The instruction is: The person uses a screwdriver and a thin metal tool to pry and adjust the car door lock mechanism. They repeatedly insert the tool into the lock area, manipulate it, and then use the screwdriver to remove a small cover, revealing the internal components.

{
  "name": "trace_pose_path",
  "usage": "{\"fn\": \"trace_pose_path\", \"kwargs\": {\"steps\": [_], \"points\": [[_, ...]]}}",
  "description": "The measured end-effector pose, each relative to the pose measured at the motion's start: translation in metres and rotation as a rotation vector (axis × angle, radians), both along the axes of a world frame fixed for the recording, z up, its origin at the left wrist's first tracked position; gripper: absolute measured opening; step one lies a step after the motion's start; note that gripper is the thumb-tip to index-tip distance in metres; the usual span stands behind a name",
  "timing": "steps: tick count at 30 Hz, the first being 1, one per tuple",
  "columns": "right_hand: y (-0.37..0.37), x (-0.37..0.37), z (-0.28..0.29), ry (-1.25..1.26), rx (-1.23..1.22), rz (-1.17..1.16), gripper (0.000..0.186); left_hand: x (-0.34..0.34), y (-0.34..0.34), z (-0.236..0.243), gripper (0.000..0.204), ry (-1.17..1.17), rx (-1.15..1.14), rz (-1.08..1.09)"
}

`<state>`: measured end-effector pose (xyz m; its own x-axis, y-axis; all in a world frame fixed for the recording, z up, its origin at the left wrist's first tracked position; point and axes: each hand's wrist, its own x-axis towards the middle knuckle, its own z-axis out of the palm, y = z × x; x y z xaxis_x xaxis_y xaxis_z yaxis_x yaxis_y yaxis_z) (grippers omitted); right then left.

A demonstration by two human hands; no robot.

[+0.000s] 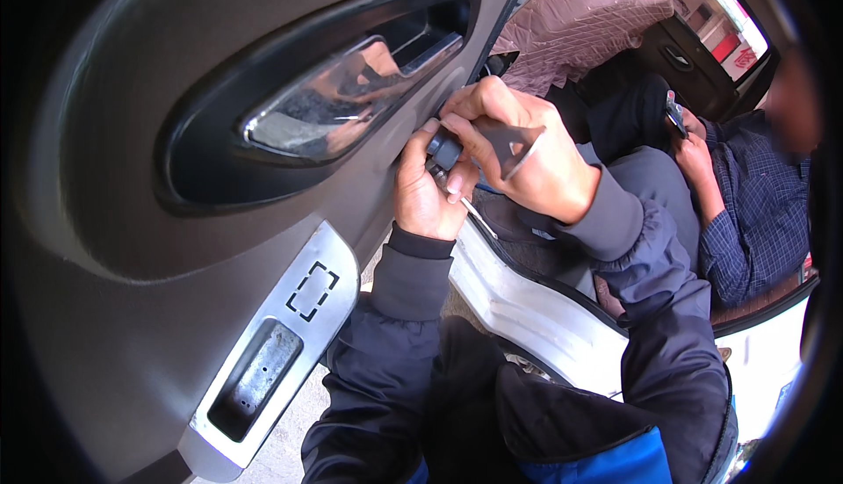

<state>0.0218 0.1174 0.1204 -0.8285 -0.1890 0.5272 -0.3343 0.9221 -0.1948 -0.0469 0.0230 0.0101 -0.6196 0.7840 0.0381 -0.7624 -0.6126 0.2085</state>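
Note:
My left hand point(428, 192) is closed round a small black cylindrical piece point(444, 149), close to the edge of the brown car door panel point(237, 260). A thin metal rod point(479, 219) sticks out below its fingers; whether it joins the black piece is hidden. My right hand point(549, 163) is closed beside it, thumb and forefinger bent toward the black piece. Against the right fingers shows a flat, dark grey metal blade-like piece point(516, 147); its other end is out of sight in the hand. The chrome inner door handle point(329, 102) lies left of both hands.
A silver pull-grip plate point(320, 260) with a recessed pocket sits low on the door. Right of my hands is the white door sill point(536, 295). A seated person point(755, 207) holds a phone point(674, 115). Behind is a quilted pink seat point(584, 23).

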Motion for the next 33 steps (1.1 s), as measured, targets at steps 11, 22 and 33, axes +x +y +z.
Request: {"fn": "trace_pose_path", "kwargs": {"steps": [11, 22, 33], "points": [[0.021, -0.020, 0.020, -0.063, -0.360, 0.004, 0.022, -0.009, -0.003, -0.013, 0.050, 0.035, 0.230, -0.120], [0.040, -0.007, 0.010, -0.100, -0.794, 0.018, 0.020, -0.007, -0.005, -0.012, 0.054, 0.072, 0.227, -0.105], [0.028, -0.002, -0.013, -0.006, -0.643, 0.146, 0.013, -0.007, -0.002, -0.019, 0.052, 0.083, 0.231, -0.103]]}}
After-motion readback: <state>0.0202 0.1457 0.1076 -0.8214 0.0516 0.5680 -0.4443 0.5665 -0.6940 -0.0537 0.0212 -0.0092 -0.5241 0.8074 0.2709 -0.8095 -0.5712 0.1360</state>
